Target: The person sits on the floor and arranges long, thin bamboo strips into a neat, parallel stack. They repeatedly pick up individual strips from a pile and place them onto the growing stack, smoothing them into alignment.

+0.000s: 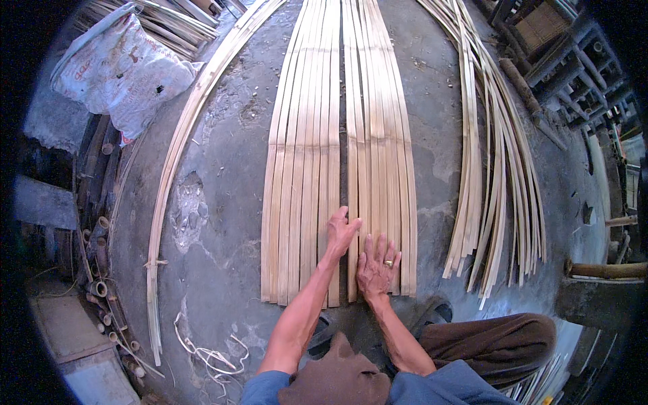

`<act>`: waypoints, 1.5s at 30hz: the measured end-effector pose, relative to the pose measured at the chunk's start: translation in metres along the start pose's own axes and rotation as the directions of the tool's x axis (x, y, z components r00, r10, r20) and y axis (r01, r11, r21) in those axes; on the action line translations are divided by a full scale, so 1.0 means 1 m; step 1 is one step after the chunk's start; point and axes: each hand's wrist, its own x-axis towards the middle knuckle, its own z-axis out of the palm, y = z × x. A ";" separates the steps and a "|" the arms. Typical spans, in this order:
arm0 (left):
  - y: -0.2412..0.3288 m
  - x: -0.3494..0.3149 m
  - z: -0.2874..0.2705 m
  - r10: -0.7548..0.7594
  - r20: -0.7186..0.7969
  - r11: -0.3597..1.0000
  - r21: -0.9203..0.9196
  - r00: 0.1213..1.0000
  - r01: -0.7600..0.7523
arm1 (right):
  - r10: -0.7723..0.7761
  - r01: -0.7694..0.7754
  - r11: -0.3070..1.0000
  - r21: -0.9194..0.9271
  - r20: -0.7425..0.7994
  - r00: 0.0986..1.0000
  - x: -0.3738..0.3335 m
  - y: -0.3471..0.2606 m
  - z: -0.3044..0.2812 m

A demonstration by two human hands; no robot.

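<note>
Long pale bamboo strips lie side by side on the floor before me, in a left group (pixel 300 169) and a right group (pixel 381 169), with a narrow dark gap between them. At the near part of this gap is my left hand (pixel 343 233), its fingers curled closed and its thumb over the inner edge of the right group. Whatever it may hold is hidden beneath the fingers. My right hand (pixel 378 264), with a ring on one finger, lies flat on the right group near its close end, fingers stretched out.
Loose thin strips (pixel 499 182) fan out on the right. A bundle of long strips (pixel 179 142), tied near its close end, curves along the left. Curled shavings (pixel 214 354) lie at lower left. A white sack (pixel 125 71) and bamboo poles (pixel 100 270) line the left side.
</note>
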 end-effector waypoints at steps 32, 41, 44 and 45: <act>-0.047 0.024 0.006 -0.064 0.118 0.992 -0.101 0.991 0.076 | 0.013 -0.008 0.972 0.235 -0.021 1.000 -0.012 -0.021 -0.038; -0.037 0.009 0.010 -0.062 -0.014 0.974 -0.220 0.998 0.057 | 0.186 -0.173 0.839 0.516 0.026 0.982 -0.007 -0.026 -0.029; -0.022 -0.009 0.006 0.002 -0.122 1.000 -0.026 0.993 -0.006 | 0.253 -0.240 0.728 0.642 0.074 0.965 -0.006 -0.029 -0.037; -0.029 -0.009 0.005 0.080 -0.148 0.997 0.025 0.986 -0.077 | 0.224 -0.184 0.728 0.661 0.024 0.974 -0.008 -0.032 -0.040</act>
